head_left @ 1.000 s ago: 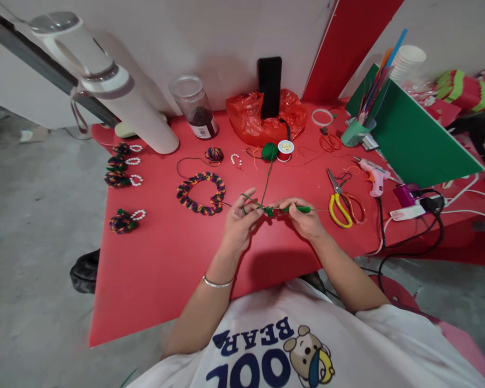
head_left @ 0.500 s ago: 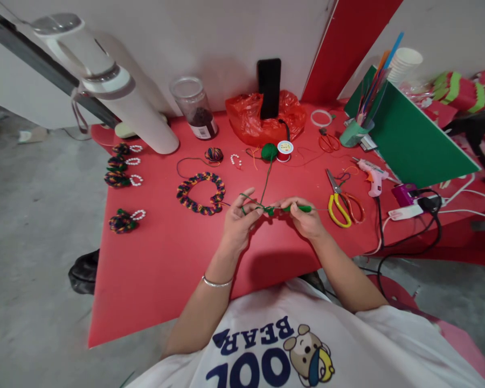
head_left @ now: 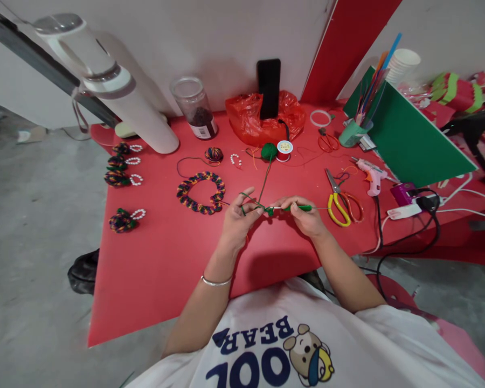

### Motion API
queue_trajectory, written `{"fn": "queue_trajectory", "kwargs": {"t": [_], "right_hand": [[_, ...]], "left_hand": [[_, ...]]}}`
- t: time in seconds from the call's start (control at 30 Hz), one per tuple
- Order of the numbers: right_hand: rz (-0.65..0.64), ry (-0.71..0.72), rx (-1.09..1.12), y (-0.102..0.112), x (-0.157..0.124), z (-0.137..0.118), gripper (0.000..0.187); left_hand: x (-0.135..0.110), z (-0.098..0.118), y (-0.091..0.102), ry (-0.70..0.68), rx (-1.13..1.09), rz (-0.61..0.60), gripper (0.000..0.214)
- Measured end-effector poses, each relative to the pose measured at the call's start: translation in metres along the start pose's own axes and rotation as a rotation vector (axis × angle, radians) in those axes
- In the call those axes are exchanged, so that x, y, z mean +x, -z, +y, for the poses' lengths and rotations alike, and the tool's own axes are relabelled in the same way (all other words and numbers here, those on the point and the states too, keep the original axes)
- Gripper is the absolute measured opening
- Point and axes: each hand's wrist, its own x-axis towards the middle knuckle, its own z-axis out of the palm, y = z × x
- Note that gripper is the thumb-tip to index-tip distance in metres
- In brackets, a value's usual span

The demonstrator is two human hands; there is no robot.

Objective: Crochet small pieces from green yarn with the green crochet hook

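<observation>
My left hand [head_left: 241,218] pinches a small piece of green crochet [head_left: 270,212], and green yarn [head_left: 263,186] loops over its raised fingers. From there the yarn runs up to a green yarn ball [head_left: 269,152]. My right hand [head_left: 305,215] is closed around the green handle of a crochet hook [head_left: 305,208]; the metal shaft points left, its tip at the green piece. A multicoloured crocheted ring [head_left: 201,209] lies left of my hands, beside a small multicoloured yarn ball [head_left: 214,155]. Yellow-and-orange-handled scissors [head_left: 339,202] rest right of my right hand.
Several crocheted pieces with white bead loops [head_left: 122,221] line the left side. Behind stand a white thermos [head_left: 145,113], a jar [head_left: 196,110] and a phone [head_left: 269,89] against a red bag [head_left: 242,118]. A pink glue gun [head_left: 372,175] and power strip [head_left: 404,210] lie right.
The hook's metal shaft shows more plainly at the green piece now. The yarn between ball and left hand has shifted slightly; both hands stay almost in place.
</observation>
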Motion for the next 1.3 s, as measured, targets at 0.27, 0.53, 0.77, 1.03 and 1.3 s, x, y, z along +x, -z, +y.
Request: {"fn": "queue_trajectory", "kwargs": {"t": [0.27,0.53,0.77,1.03,1.3], "right_hand": [[-0.067,0.025,-0.018,0.002,0.001,-0.002,0.024],[-0.118,0.061,-0.034,0.007,0.002,-0.002,0.024],[-0.209,0.069,-0.073,0.014,0.003,-0.008,0.022],[-0.163,0.08,-0.027,0.01,0.004,0.001,0.023],[-0.203,0.018,-0.055,0.018,0.004,-0.004,0.025]], "left_hand": [[0.001,0.0,0.002,0.012,0.012,-0.04,0.077],[0.002,0.0,0.003,0.034,0.002,-0.05,0.077],[0.001,0.001,0.005,0.033,0.032,-0.075,0.071],[0.0,0.002,0.001,0.098,0.008,-0.124,0.071],[0.001,0.0,0.006,0.062,0.073,-0.127,0.065]]}}
